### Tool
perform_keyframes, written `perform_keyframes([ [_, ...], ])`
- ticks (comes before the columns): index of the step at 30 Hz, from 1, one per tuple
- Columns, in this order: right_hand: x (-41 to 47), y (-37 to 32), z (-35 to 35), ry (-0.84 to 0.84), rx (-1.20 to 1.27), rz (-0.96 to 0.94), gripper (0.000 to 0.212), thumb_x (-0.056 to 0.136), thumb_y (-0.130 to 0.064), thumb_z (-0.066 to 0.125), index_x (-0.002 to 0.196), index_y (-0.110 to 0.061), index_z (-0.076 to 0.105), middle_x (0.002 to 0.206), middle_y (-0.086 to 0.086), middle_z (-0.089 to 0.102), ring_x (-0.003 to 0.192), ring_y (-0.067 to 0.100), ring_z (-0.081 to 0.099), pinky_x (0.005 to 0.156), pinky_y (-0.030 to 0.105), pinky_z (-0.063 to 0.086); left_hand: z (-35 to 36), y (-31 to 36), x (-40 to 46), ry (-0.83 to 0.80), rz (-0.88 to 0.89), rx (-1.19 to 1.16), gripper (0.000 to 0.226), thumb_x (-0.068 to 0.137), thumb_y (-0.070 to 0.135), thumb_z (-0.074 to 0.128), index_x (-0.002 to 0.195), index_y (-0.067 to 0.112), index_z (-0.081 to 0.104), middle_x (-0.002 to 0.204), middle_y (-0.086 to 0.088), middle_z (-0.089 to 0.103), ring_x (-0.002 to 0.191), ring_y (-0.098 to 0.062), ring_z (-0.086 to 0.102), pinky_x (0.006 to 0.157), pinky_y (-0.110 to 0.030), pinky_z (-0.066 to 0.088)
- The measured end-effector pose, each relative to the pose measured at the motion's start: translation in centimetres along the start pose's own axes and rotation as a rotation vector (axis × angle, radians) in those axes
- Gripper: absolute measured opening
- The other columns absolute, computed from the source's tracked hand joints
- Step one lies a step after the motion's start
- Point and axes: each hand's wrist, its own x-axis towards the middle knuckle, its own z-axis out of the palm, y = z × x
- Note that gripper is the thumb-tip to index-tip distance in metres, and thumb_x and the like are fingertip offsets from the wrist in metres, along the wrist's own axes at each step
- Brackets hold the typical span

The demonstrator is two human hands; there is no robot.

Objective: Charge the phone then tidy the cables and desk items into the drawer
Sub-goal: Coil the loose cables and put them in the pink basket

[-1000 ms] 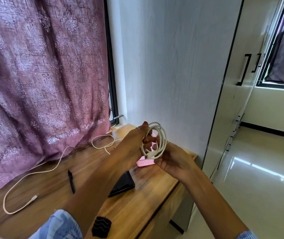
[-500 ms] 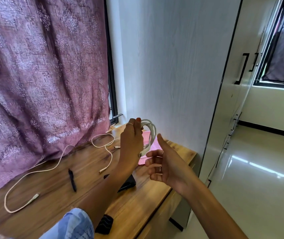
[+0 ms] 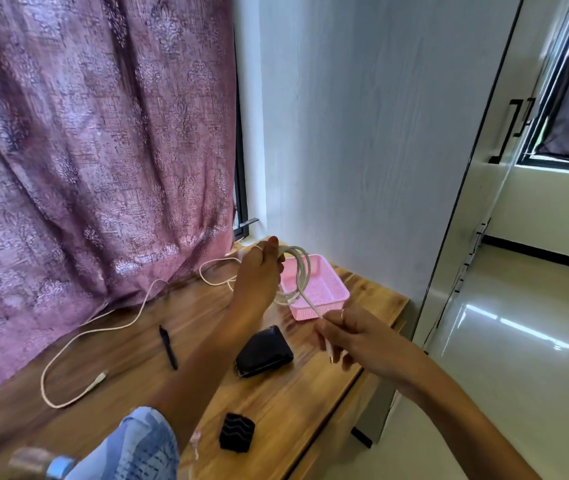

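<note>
**Loose end caught, coil almost closed**

My left hand [image 3: 259, 271] pinches the top of the coiled white cable [image 3: 295, 275], holding the loops upright above the desk [image 3: 120, 362], in front of the pink basket [image 3: 324, 289]. Half a second back my right hand [image 3: 362, 341] was open, palm empty, beside the coil. Now its fingers are closed on the free tail of that cable, plug end poking out below the fist, with a short taut run leading up to the loops.

Reading: tail in hand means the last wrap or tuck comes next, then this cable can go away. No drawer in view from here.

Still out on the desk: second white cable [image 3: 68, 348], uncoiled, trailing from near the curtain [image 3: 86, 150] to its plug at the front; black pen [image 3: 168, 346]; dark pouch [image 3: 265, 351]; small black ribbed item [image 3: 237, 433] near the edge. No phone that I can make out, so charging status unknown.

Watch point: slack tail could spring the loops if my left pinch loosens.
</note>
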Motion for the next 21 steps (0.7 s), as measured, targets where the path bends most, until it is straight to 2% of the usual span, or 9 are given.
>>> perform_keyframes([
  [2,0.7,0.9,0.3,0.111,-0.36,-0.025,0.026,0.098,-0.031,0.046,0.089,-0.019,0.068,0.082,-0.003,0.057,0.073,0.01,0.053,0.067,0.025,0.042,-0.1,0.0,-0.6,-0.057,-0.152,-0.118,0.038,0.102,0.031,0.035,0.072,0.013,0.05,0.057,0.002,0.04,0.037,-0.005,0.036,0.043,-0.02,0.031],
  [4,1.2,1.5,1.3,0.227,-0.45,-0.02,0.029,0.096,-0.029,0.051,0.091,-0.008,0.07,0.084,0.006,0.06,0.073,0.016,0.056,0.067,0.029,0.042,0.0,0.0,-1.7,-0.089,-0.288,-0.253,0.037,0.102,0.03,0.036,0.072,0.012,0.049,0.054,0.002,0.036,0.03,-0.003,0.03,0.034,-0.015,0.028],
  [7,1.7,1.9,3.0,0.339,-0.323,-0.043,0.024,0.093,-0.023,0.056,0.084,-0.006,0.069,0.071,0.005,0.062,0.061,0.011,0.053,0.059,0.027,0.039,0.0,-0.5,-3.3,-0.103,-0.395,-0.386,0.037,0.102,0.031,0.035,0.073,0.013,0.048,0.047,0.005,0.035,0.029,-0.003,0.028,0.032,-0.013,0.026],
  [9,2.0,1.8,3.9,0.368,-0.2,-0.042,0.018,0.092,-0.018,0.058,0.086,-0.006,0.07,0.066,0.0,0.062,0.058,0.009,0.054,0.06,0.026,0.044,-0.1,-0.8,-4.1,-0.103,-0.401,-0.401,0.036,0.102,0.031,0.035,0.076,0.012,0.05,0.049,0.004,0.037,0.031,-0.003,0.029,0.034,-0.014,0.028],
  [11,2.3,1.7,4.6,0.375,-0.002,-0.029,0.012,0.089,-0.014,0.061,0.091,-0.007,0.071,0.072,0.003,0.068,0.065,0.013,0.062,0.07,0.032,0.054,-0.5,-1.0,-4.5,-0.071,-0.392,-0.349,0.035,0.102,0.033,0.036,0.079,0.012,0.053,0.053,0.003,0.04,0.037,-0.006,0.034,0.041,-0.018,0.034],
  [13,2.2,1.5,5.1,0.374,0.2,-0.02,0.009,0.086,-0.013,0.064,0.091,-0.009,0.071,0.08,0.007,0.071,0.075,0.016,0.066,0.077,0.035,0.055,-0.9,-1.4,-4.6,-0.024,-0.367,-0.266,0.036,0.101,0.034,0.038,0.078,0.013,0.056,0.058,0.002,0.046,0.047,-0.01,0.041,0.049,-0.024,0.04],
  [16,1.7,1.1,5.5,0.319,0.413,-0.011,0.012,0.084,-0.012,0.066,0.094,-0.013,0.072,0.092,0.008,0.072,0.091,0.024,0.067,0.085,0.034,0.055,-1.4,-1.8,-4.8,0.015,-0.282,-0.117,0.038,0.101,0.035,0.039,0.076,0.013,0.058,0.063,-0.001,0.053,0.051,-0.011,0.048,0.048,-0.022,0.043],
  [19,1.1,0.6,5.6,0.271,0.522,-0.046,0.019,0.085,-0.01,0.063,0.102,-0.015,0.071,0.099,0.003,0.073,0.099,0.023,0.066,0.09,0.034,0.053,-1.6,-1.9,-5.2,0.011,-0.173,0.021,0.039,0.101,0.037,0.034,0.082,0.012,0.058,0.074,-0.006,0.061,0.061,-0.014,0.058,0.052,-0.019,0.05],
  [21,0.9,0.3,5.8,0.283,0.548,-0.075,0.022,0.085,-0.01,0.064,0.106,-0.015,0.068,0.101,0.003,0.073,0.099,0.021,0.067,0.089,0.033,0.053,-1.6,-2.1,-5.2,0.023,-0.103,0.093,0.041,0.101,0.04,0.033,0.084,0.014,0.06,0.083,-0.011,0.066,0.074,-0.023,0.064,0.067,-0.033,0.053],
])
